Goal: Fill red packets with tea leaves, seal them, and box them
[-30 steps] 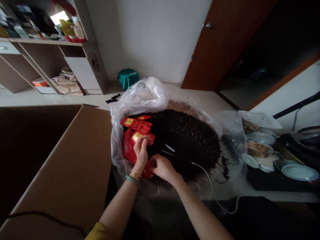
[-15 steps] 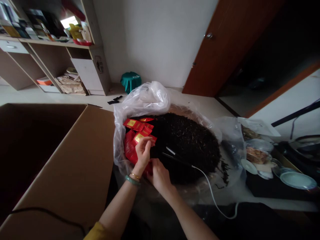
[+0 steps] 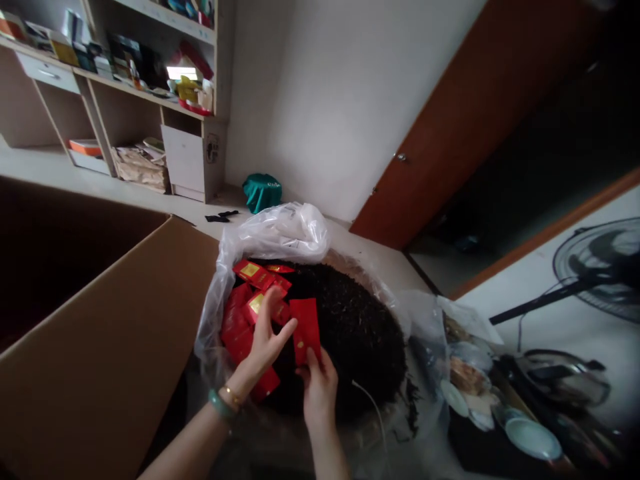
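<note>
My right hand (image 3: 319, 387) pinches the lower end of a flat red packet (image 3: 306, 323), held upright over a heap of dark dried leaves (image 3: 360, 320). To its left is my left hand (image 3: 263, 337), fingers extended and thumb apart, with nothing in it; a jade-coloured bangle and a gold bracelet circle that wrist. Several more red packets (image 3: 235, 320), some with gold labels, lie on the left side of the heap, partly behind my left hand. A clear plastic bag (image 3: 295, 230) surrounds the leaves, its rim bunched at the back. A white cable (image 3: 373, 400) runs across the near side.
A large open cardboard box (image 3: 115, 333) stands at left. Lidded tubs and dishes (image 3: 533, 433) sit at right, below a standing fan (image 3: 600, 267). Behind are a green-covered bin (image 3: 263, 192), a shelf desk (image 3: 185, 160) and a brown door (image 3: 425, 120).
My right hand has come up from beside the left wrist with a red packet in it. My left hand's fingers have spread. The view has shifted, and the corded black device no longer shows clearly.
</note>
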